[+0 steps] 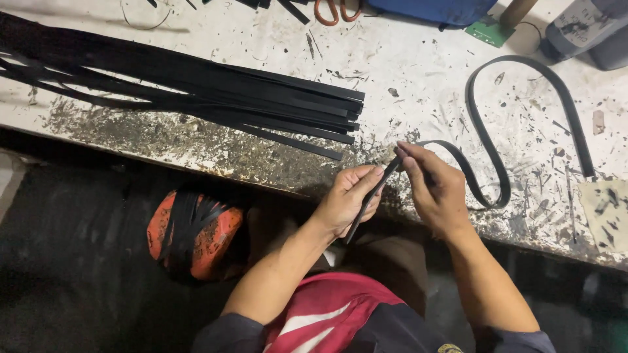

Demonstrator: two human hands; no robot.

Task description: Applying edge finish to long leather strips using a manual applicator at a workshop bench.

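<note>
Both hands work one long black strip [487, 124] at the near edge of the counter [418, 59]. The left hand [347, 199] pinches its near end, which slants down past the palm; the right hand [435, 189] grips it just beyond, fingers closed over it. The strip then loops away across the scarred white top. A bundle of strips [196, 91] lies to the left, well apart. An orange bucket [193, 232] sits below.

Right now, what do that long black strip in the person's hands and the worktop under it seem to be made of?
The black strip looks like rubber or soft leather, matte: it bends into loose curves on the bench without creasing. Which of the two, I cannot tell. Both hands, left hand and right hand, pinch one end of it. The worktop looks like white-painted wood or board, worn and chipped, with dark stains along its front edge.
</note>
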